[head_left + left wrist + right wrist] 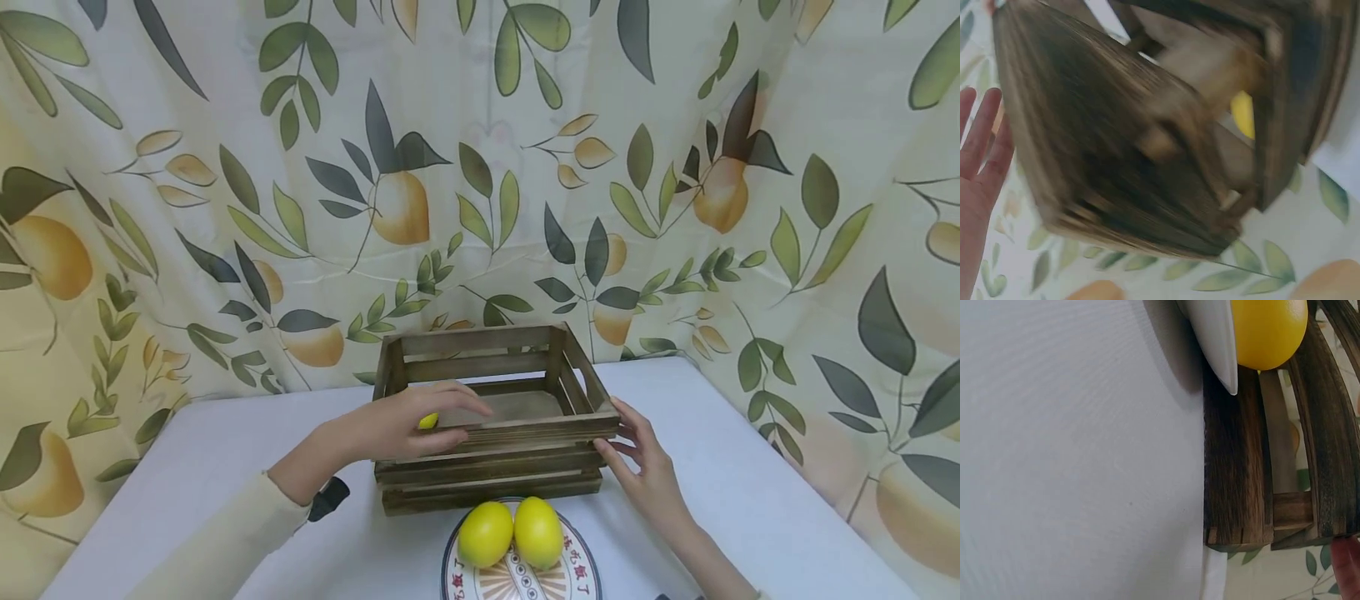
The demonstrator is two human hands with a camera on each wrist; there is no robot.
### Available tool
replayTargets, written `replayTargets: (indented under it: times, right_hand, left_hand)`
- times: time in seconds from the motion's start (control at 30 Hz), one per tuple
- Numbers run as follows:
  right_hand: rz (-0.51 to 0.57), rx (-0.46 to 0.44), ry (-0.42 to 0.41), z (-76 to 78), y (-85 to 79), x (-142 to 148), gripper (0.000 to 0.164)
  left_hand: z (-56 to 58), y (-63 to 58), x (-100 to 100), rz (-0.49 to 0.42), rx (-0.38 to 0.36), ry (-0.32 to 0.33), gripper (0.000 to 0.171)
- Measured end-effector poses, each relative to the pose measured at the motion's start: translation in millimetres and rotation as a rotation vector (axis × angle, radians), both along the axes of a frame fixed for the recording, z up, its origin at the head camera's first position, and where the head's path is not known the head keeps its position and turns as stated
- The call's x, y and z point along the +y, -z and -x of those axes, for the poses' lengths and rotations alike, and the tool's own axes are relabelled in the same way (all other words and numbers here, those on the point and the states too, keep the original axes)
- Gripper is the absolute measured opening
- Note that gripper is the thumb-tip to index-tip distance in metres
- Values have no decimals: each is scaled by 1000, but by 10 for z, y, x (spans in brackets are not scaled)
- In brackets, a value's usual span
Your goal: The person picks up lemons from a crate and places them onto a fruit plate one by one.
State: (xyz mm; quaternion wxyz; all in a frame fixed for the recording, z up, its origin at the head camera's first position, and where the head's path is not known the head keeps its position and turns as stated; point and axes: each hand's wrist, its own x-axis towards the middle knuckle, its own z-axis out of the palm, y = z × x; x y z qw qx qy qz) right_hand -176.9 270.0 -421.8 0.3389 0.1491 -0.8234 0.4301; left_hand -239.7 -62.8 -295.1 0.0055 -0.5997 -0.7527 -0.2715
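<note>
A dark brown slatted wooden crate (491, 458) stands on the table. Inside it, partly hidden behind my left hand (420, 421), shows a yellow lemon (428, 422); the left wrist view also catches this lemon (1243, 114) between the slats. My left hand hovers over the crate's front left part, fingers extended and holding nothing. At the front right corner, my right hand (645, 471) grips the crate, thumb on the front and fingers at the side. Two lemons, a left one (485, 535) and a right one (538, 533), lie on a round patterned plate (582, 546) before the crate.
A white cloth covers the table (300, 467). Behind and along the sides hangs a curtain (480, 125) printed with leaves and fruit. The plate stands close to the crate's front, near the lower edge of the head view.
</note>
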Motion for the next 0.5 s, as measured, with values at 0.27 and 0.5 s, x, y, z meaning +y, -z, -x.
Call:
replayTargets:
  times: [0.27,0.5]
  right_hand:
    - [-6,-19,13,5,30,11,76]
    - [9,-1,2,8,24,-2,76]
  left_hand:
    - [279,47,-120,16,-105,-121,35]
    - [569,117,-182,87,-115,-162,44]
